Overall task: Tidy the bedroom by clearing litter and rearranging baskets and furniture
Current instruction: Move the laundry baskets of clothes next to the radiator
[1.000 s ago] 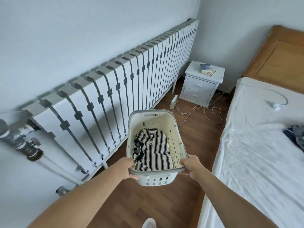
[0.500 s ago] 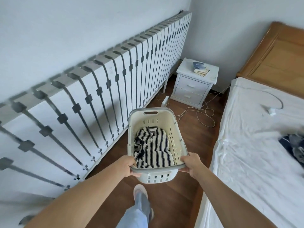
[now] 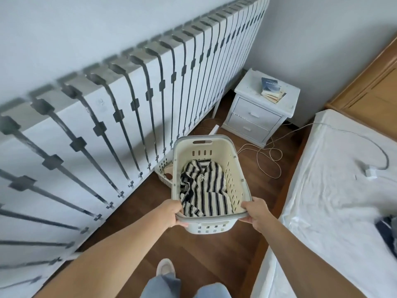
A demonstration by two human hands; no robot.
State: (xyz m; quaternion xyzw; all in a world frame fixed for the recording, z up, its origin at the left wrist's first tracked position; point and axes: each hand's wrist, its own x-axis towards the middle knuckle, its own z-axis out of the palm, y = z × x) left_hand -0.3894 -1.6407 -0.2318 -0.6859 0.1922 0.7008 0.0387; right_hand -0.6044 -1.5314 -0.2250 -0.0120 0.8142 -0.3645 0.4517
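Item: laundry basket [image 3: 236, 168], cream, holding striped garment [image 3: 206, 190]. Carried short of the nightstand [image 3: 257, 117]; left hand [image 3: 171, 214] and right hand [image 3: 255, 214] grip its near rim.
Hazards: loose cable [image 3: 270, 155] looped before the nightstand may snag a foot. What appears to be a second basket [image 3: 164, 171] lies half-hidden below and invites collision.

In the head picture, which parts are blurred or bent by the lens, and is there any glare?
Head view: the radiator cover fans out and curves, a wide-angle effect; its near end is smeared; the basket in the middle is sharp; light is soft and even, with no glare.
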